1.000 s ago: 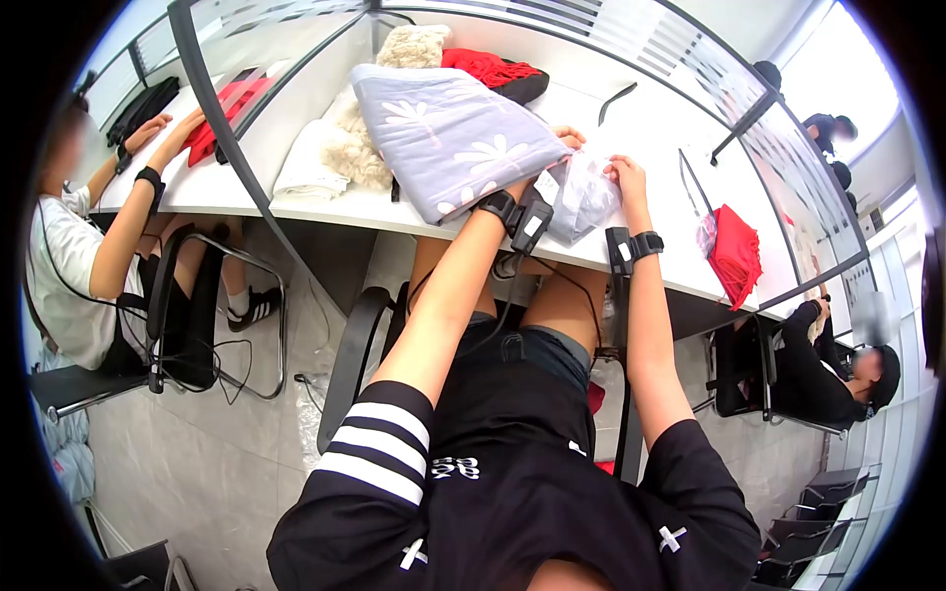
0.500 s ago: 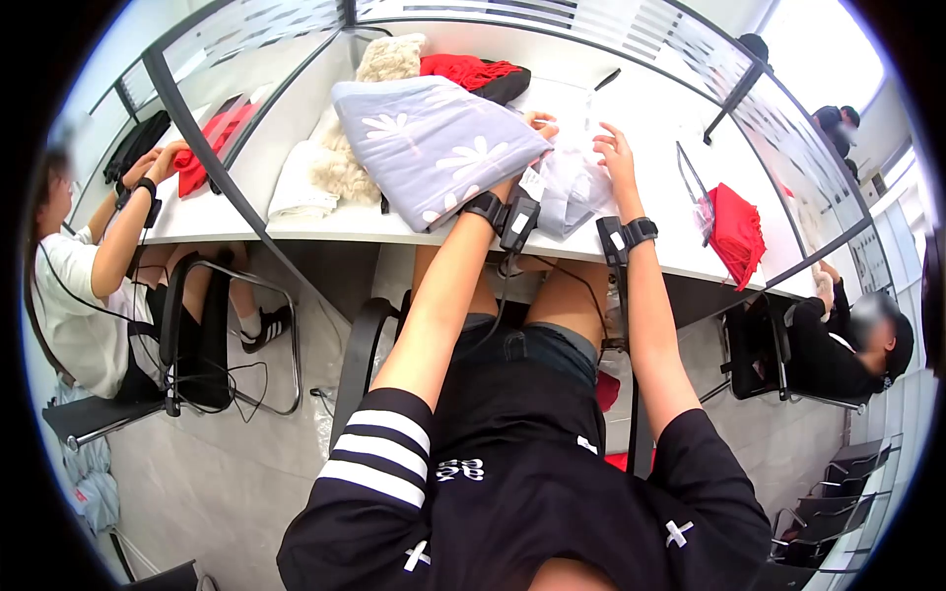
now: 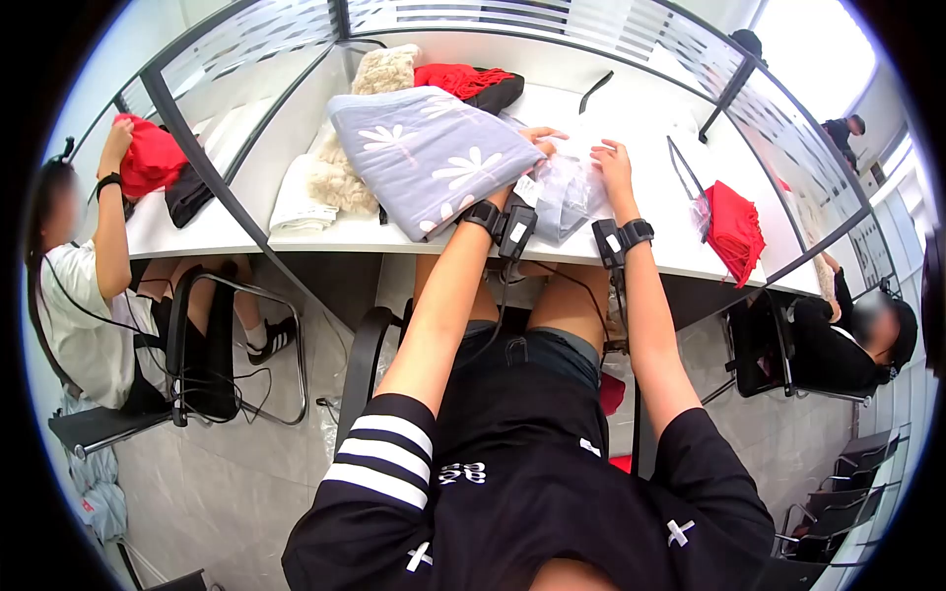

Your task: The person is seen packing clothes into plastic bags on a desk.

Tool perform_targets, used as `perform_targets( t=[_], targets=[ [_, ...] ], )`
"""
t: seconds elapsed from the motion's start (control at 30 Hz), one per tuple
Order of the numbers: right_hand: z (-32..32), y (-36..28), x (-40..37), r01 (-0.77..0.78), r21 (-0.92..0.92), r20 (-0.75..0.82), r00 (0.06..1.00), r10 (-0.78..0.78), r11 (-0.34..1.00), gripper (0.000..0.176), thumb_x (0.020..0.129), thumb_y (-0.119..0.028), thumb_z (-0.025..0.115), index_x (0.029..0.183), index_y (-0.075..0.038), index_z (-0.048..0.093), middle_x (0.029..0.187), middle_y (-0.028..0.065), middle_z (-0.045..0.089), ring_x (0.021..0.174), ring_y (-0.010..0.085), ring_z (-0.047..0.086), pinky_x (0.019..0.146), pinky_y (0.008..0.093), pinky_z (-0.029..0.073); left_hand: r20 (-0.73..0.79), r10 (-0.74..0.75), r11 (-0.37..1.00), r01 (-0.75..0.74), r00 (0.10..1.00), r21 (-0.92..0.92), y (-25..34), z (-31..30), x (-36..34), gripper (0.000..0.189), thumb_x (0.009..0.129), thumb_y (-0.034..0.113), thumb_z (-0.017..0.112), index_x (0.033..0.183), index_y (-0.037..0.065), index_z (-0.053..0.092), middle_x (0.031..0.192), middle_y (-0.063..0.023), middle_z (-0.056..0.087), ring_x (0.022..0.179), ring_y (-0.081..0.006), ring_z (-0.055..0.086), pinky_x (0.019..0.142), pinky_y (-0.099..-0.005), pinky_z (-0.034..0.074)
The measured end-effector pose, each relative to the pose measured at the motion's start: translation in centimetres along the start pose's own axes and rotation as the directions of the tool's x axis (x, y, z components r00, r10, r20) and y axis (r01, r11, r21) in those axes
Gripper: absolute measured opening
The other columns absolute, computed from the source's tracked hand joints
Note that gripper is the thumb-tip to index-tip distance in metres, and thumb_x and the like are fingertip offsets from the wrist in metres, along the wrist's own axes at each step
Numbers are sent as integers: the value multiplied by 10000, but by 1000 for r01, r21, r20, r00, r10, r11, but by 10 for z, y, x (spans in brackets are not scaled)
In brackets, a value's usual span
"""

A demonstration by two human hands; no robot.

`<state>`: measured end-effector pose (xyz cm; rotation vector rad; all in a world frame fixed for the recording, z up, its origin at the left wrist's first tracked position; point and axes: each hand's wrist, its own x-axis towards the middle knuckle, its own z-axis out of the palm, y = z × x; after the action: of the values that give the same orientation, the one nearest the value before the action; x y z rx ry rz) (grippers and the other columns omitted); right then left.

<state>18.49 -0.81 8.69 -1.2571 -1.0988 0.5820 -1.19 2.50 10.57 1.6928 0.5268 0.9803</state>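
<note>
A folded pale blue cloth (image 3: 424,163) with white flowers lies on the left of the desk, its right corner at my left wrist. My left hand (image 3: 541,142) shows beyond that corner, fingers stretched out over the upper end of a clear plastic bag (image 3: 564,202). On the bag's right side is my right hand (image 3: 615,165), with fingers apart and their tips close to the plastic. The bag lies crumpled between both hands, down toward the desk's front edge. Part of my left palm is hidden.
Behind the cloth are a cream fluffy textile (image 3: 384,71), a red fringed cloth (image 3: 455,78) and a white folded cloth (image 3: 299,197). A red bundle (image 3: 734,231) hangs over the front edge at right. Partitions (image 3: 202,163) enclose the desk. People sit on both sides.
My left fingers have straightened out to the right over the bag. My right hand has shifted slightly. The person at left has raised a red cloth.
</note>
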Motion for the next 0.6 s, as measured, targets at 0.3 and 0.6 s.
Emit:
perform_targets(
  t=[0.3,0.6],
  targets=[
    [-6,11,9,-55,-3,19,998,55,998,228,738,-33,424,928,61,508,811,139,582,732,160,555,686,228,439,169,229,857,-116,959,-501,-15,1,6,323,713,111,482,1017,25,550,630,-2,480,568,-75,432,506,-146,346],
    [-7,10,8,-25,-46,43,999,27,999,182,738,-32,432,836,41,567,764,104,590,693,140,551,657,219,432,404,208,897,-10,891,-441,-9,-8,15,537,709,465,581,1031,48,476,788,28,471,660,-39,420,650,-160,360]
  ],
)
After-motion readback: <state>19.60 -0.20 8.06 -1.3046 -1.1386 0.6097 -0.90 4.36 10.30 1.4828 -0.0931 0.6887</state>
